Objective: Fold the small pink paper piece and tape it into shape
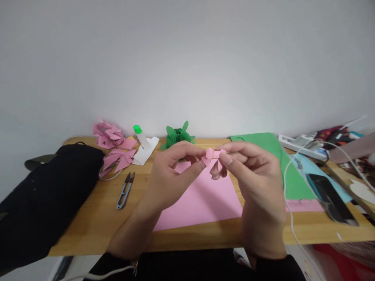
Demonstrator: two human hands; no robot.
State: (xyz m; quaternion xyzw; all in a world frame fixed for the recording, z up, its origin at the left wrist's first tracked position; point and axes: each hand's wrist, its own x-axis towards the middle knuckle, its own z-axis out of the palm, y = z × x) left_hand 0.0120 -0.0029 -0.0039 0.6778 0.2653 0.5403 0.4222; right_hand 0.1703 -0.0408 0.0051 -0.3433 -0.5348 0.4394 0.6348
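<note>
A small folded pink paper piece (pixel 213 154) is pinched between both hands above the wooden table (pixel 96 218). My left hand (pixel 172 175) grips its left end with thumb and fingers closed. My right hand (pixel 254 179) pinches its right end, fingers curled. Under the hands a pink paper sheet (pixel 202 203) lies flat on the table.
Folded pink paper shapes (pixel 113 150), a glue tube with a green cap (pixel 140 137) and a green paper piece (pixel 178 136) sit at the back. Thread snips (pixel 125 190) lie left. A black bag (pixel 43 195) is far left. Green paper (pixel 281 164), a white cable (pixel 290 210), a phone (pixel 329 197) and a power strip (pixel 299 142) are right.
</note>
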